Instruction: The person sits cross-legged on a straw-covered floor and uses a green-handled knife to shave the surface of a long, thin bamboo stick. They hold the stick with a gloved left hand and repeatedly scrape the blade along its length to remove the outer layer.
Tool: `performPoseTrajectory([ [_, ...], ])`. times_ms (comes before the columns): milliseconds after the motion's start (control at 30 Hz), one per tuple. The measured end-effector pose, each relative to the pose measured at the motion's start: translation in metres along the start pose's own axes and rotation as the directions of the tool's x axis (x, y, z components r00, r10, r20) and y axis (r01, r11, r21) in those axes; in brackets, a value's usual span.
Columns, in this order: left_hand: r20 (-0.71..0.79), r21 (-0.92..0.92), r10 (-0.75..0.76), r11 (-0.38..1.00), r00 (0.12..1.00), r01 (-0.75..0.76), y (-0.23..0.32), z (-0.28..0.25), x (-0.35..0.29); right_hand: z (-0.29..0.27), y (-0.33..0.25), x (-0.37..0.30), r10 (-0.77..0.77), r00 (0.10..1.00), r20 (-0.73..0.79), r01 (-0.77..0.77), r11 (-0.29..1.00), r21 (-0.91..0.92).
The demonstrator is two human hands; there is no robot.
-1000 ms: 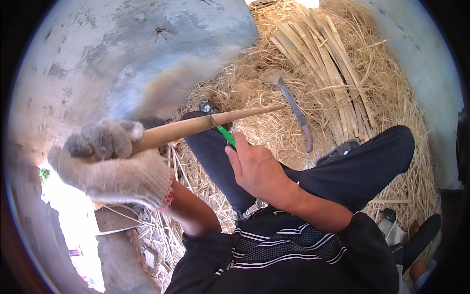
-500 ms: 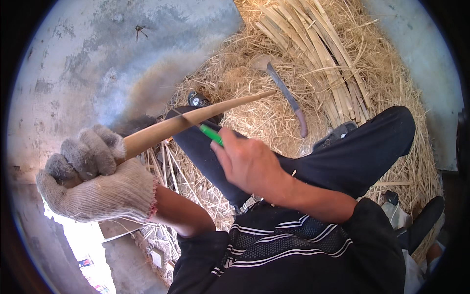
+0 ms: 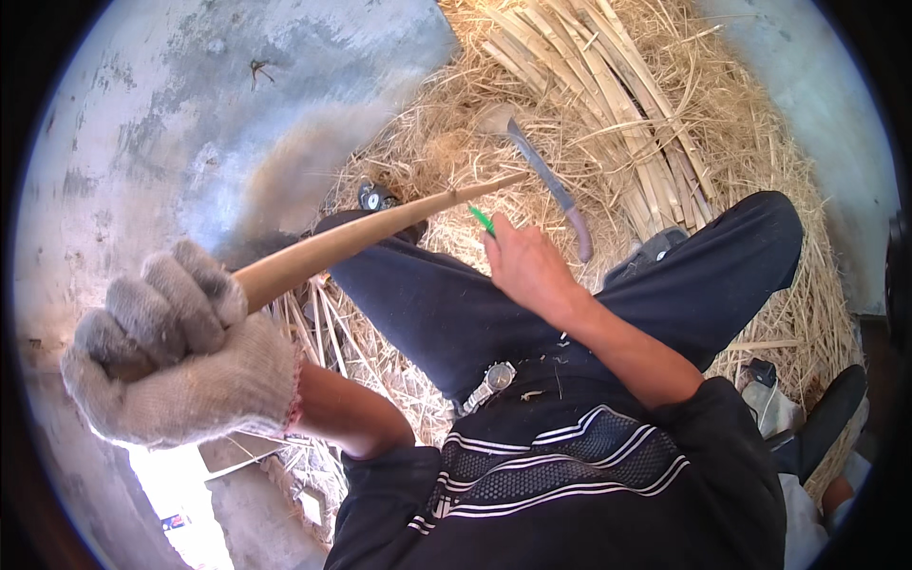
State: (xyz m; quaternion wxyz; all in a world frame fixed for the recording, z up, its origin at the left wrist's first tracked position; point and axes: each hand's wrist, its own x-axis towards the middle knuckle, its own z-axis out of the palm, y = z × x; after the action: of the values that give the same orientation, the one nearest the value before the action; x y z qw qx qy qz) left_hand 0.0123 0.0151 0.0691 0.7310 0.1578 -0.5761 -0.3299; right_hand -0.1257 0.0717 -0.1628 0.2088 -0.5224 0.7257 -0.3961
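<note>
tan pole | left hand clenched round it | right hand pinching green-handled knife, slid tipward: stroke seems nearly spent

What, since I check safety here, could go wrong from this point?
The right hand is bare and holds a knife near the stick, so a slip might cut it. In this view the stick crosses over the left leg, so a stray stroke could nick that. The machete lies uncovered on the straw beyond the right hand; a careless reach might meet its blade.
</note>
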Motion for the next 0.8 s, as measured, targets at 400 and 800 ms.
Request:
performPoseTrajectory([
  [400,-0.079,0.098,0.032,0.995,0.996,-0.024,-0.002,0.0,0.001,0.015,0.034,0.007,0.033,0.999,-0.003,-0.033,0.999,-0.043],
  [800,-0.148,0.264,0.114,0.962,0.982,-0.072,0.0,0.003,-0.009,0.044,0.073,0.023,0.146,0.983,0.114,-0.135,0.985,-0.105],
])
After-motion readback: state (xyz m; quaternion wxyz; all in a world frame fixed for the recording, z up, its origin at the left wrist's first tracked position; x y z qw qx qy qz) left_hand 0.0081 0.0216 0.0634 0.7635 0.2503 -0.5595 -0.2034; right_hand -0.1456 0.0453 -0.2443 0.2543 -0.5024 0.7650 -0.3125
